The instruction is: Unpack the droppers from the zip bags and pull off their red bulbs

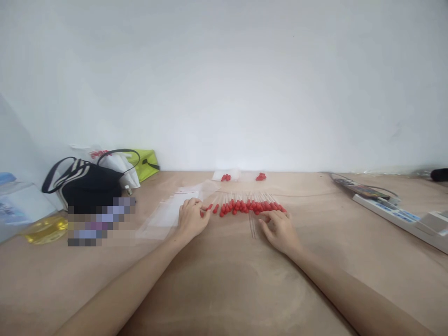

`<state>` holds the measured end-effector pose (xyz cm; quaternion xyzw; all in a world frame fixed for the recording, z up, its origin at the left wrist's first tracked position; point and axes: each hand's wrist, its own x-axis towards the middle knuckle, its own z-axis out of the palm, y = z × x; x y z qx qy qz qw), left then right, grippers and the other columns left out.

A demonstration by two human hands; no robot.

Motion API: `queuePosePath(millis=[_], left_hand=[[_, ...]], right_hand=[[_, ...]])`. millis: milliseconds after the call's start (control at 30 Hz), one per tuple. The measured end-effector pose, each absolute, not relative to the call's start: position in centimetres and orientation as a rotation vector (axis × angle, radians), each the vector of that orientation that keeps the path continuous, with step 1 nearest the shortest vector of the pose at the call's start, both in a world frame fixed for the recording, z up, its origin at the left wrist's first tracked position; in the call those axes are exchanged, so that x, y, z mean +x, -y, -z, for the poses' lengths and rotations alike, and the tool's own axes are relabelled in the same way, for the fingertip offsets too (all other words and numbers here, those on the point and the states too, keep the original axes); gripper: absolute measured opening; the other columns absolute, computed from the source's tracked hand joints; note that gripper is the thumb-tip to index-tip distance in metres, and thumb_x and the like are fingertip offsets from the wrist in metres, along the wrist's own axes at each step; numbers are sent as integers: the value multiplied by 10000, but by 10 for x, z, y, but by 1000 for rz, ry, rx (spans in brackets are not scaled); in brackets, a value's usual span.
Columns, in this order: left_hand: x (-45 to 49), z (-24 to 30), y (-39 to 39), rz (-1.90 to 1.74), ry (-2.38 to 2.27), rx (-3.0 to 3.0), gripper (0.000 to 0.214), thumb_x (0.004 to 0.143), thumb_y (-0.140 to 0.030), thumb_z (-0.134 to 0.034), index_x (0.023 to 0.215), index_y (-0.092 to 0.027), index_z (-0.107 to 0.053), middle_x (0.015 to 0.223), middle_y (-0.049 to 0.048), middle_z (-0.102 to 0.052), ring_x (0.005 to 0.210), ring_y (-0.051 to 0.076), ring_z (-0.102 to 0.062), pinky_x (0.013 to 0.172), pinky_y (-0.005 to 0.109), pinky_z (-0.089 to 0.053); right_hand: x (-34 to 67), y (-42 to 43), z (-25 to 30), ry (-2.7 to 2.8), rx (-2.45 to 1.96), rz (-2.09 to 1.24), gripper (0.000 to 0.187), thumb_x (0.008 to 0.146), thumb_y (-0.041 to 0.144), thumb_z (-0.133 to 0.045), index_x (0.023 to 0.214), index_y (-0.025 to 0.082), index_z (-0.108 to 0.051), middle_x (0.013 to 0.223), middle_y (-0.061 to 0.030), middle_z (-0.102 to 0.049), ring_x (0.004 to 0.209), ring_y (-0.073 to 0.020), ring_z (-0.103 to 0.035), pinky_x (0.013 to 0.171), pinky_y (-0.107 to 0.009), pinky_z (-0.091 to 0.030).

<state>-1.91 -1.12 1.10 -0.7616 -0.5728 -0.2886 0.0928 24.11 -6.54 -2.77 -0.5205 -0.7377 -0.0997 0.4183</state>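
A row of clear droppers with red rubber bulbs (249, 205) lies across the wooden table (224, 280). My left hand (191, 218) rests at the row's left end, fingers curled, its fingertips touching a red bulb. My right hand (278, 228) lies at the row's right end, fingers bent down onto the table beside bare clear tubes (252, 226) that lie just in front of the row. Whether either hand grips anything is not clear. Clear plastic bags (168, 212) lie under and left of my left hand.
Two small piles of loose red bulbs (226, 177) (261, 176) sit near the wall. A black striped bag (87, 184) and a green bag (145, 163) stand at left, with a bottle of yellow liquid (47, 228). A white power strip (402, 217) lies at right.
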Motion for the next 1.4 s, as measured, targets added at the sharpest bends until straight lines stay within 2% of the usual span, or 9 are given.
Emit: queuePosePath(millis=[133,333,500,600,700,867,1000,1100,1400], left_hand=[[-31,-7,34,1090,1411,-2334,128,762,-249,-512,758,-178,-618,822,53,-572,806,196,-499,742,342,-397],[-21,1,50,1027,1039,-2770,128,798,-259,-513,838,-205,-623,845,33,-597,840,172,-510,815,358,-373],[-11,3,49,1009,909,-2853,116,802,-250,-526,852,-224,-628,858,26,-617,848,169,-519,789,342,-369],[-9,2,49,1040,854,-2873,116,807,-226,-520,854,-218,-625,843,25,-619,831,162,-519,787,336,-372],[-8,2,50,1049,796,-2921,128,814,-213,-507,882,-210,-616,865,30,-621,839,154,-520,796,324,-380],[-1,4,53,988,821,-2933,253,789,-291,-551,1023,-197,-570,986,49,-621,936,179,-511,826,331,-372],[4,7,54,1004,796,-2884,130,821,-278,-511,849,-200,-611,820,12,-658,822,161,-541,771,320,-360],[4,9,55,1033,760,-2869,176,841,-264,-475,742,-183,-596,726,3,-651,737,142,-543,735,309,-346],[0,11,57,1045,635,-2866,195,844,-215,-441,705,-176,-571,698,6,-631,683,123,-534,708,303,-327]], right_hand=[[241,66,28,1881,-1183,331,222,792,260,-459,970,178,-564,863,-71,-593,824,-185,-545,729,-328,-385],[232,78,19,2111,-1027,455,392,804,343,-493,1171,204,-493,1131,-103,-536,1056,-231,-453,854,-401,-353],[224,81,16,2175,-999,427,306,823,349,-493,1094,224,-558,1039,-60,-606,1019,-209,-464,901,-422,-269],[223,79,17,2200,-990,380,252,832,332,-488,1041,238,-591,837,-29,-640,871,-174,-501,888,-418,-248],[221,78,18,2229,-992,341,194,840,293,-477,958,250,-625,681,-2,-607,750,-145,-485,869,-404,-242],[215,82,16,2204,-941,332,178,838,260,-464,868,216,-634,616,0,-560,677,-130,-434,813,-356,-265],[210,86,15,2208,-847,302,187,843,225,-440,834,194,-624,557,14,-511,634,-118,-405,777,-326,-272],[210,88,15,2221,-806,267,192,840,200,-430,790,185,-615,529,21,-491,622,-115,-392,773,-325,-265],[213,92,13,2225,-768,272,215,839,196,-408,735,173,-595,509,22,-474,612,-113,-372,762,-332,-256]])
